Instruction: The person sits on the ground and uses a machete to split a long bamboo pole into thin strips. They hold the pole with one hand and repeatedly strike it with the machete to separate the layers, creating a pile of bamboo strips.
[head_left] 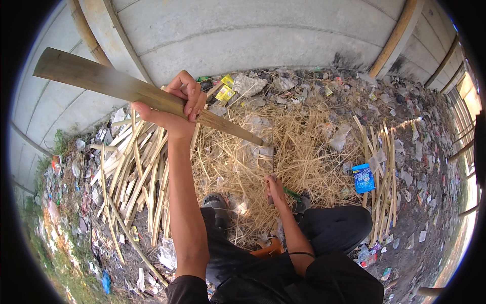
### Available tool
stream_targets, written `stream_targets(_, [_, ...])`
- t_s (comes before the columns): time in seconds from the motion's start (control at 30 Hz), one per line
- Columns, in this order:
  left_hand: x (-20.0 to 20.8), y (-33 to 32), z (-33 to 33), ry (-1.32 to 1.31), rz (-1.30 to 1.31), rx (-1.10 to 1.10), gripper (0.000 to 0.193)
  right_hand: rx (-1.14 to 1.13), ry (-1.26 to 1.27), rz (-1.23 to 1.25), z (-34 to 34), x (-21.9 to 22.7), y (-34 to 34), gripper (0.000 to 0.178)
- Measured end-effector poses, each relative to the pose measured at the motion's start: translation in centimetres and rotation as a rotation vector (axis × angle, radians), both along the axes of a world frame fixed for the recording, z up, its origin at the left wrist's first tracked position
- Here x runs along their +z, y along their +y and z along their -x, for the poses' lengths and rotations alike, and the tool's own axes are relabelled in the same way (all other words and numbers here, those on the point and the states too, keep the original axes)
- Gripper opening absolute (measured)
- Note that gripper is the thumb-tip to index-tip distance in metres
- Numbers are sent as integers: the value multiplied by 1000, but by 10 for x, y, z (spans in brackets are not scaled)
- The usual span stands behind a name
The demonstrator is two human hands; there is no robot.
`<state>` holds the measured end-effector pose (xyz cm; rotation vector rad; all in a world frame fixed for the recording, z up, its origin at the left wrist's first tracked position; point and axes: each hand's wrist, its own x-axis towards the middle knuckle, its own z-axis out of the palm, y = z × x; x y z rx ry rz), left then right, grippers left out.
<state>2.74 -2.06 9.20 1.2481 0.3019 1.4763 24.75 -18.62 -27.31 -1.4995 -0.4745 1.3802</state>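
My left hand (pixel 179 104) is raised and wrapped round a long split bamboo piece (pixel 101 78). The bamboo's wide end points up and left. Its narrow end slants down and right, close to the dark blade. In my right hand (pixel 275 188) is the handle of a knife (pixel 273 161) with its blade upright, low over the shavings. Whether the blade touches the bamboo tip, I cannot tell. Thin pale bamboo shavings (pixel 309 137) lie heaped before my feet and beneath both hands.
Many split bamboo strips (pixel 147 172) are piled at left; a smaller bundle of strips (pixel 387 177) lies at right. On that bundle's edge sits a blue packet (pixel 363 178). A concrete wall (pixel 253 40) stands behind. Litter covers the ground. An orange seat (pixel 268 248) shows beneath me.
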Motion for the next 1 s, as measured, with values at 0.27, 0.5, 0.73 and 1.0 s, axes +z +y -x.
stream_targets(0.27, [-9, -1, 18, -18, 45, 46, 109, -259, 134, -410, -22, 50, 32, 17])
stream_targets(0.5, [-30, 11, 62, -139, 80, 63, 106, -102, 370, -494, -10, 33, 32, 22])
stream_targets(0.73, [-27, 5, 49, -26, 9, 17, 107, 47, 511, 30, -4, -47, 2, 24])
stream_targets(1.0, [-20, -2, 39, 10, 12, 80, 106, -218, 232, -678, -24, 83, 40, 18])
